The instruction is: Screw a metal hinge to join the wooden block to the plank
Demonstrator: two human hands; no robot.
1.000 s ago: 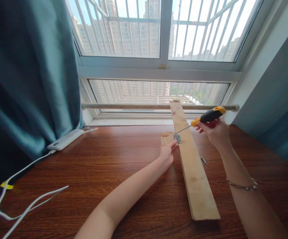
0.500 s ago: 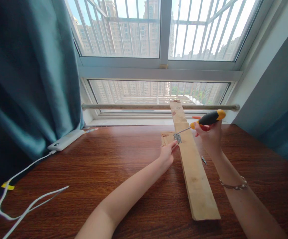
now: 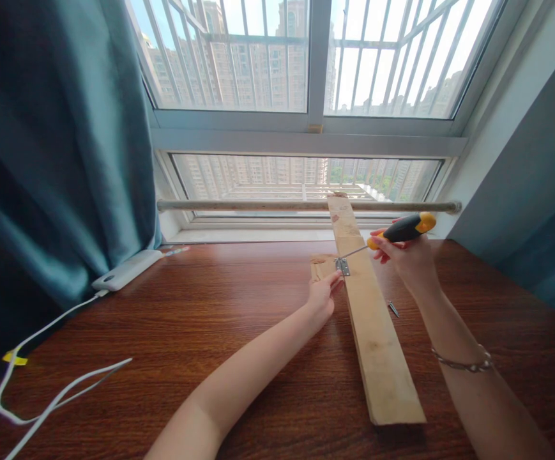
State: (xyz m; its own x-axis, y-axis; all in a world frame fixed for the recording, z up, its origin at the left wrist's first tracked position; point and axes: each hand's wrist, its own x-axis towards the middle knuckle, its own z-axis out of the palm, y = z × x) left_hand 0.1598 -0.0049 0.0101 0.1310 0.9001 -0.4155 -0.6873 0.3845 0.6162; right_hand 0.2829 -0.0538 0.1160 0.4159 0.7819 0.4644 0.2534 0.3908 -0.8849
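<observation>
A small metal hinge (image 3: 342, 266) lies across the seam between a long wooden board (image 3: 377, 345) and a short wooden piece (image 3: 319, 268) to its left. My left hand (image 3: 322, 297) is closed on the short piece, its fingertips by the hinge's lower edge. In my right hand (image 3: 411, 255) is a screwdriver (image 3: 404, 227) with a black and yellow handle. The screwdriver's thin shaft slants down to the left, and its tip meets the hinge's upper left part. Any screw under the tip is too small to make out.
A few loose screws (image 3: 393, 309) lie right of the long board on the brown wooden table (image 3: 239, 268). A white power bank (image 3: 128, 269) with a white cable (image 3: 61, 399) is at the left. Behind are a horizontal rail (image 3: 258, 205) and a barred window; a curtain (image 3: 66, 128) hangs left.
My right wrist and forearm have shifted slightly right, and the fingers on the screwdriver's handle have changed position. The tip stays at the hinge. My left hand and the boards look nearly still.
</observation>
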